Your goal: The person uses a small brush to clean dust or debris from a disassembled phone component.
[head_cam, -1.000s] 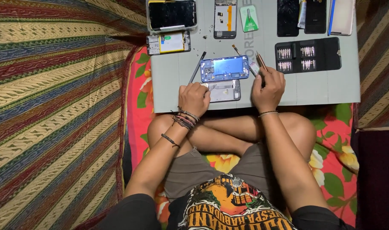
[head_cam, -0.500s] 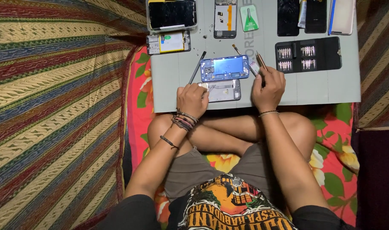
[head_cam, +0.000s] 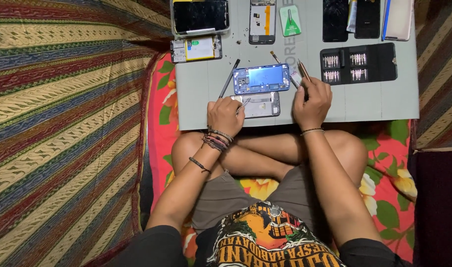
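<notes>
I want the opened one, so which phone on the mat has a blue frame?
The blue-framed phone in the middle, just above the grey phone.

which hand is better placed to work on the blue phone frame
Probably the right hand: it holds a screwdriver whose tip lies beside the right end of the blue phone frame. The left hand holds tweezers lower down, over the grey back cover.

Both hands [head_cam: 226, 116] [head_cam: 312, 101] curled, forearms reaching forward
</notes>
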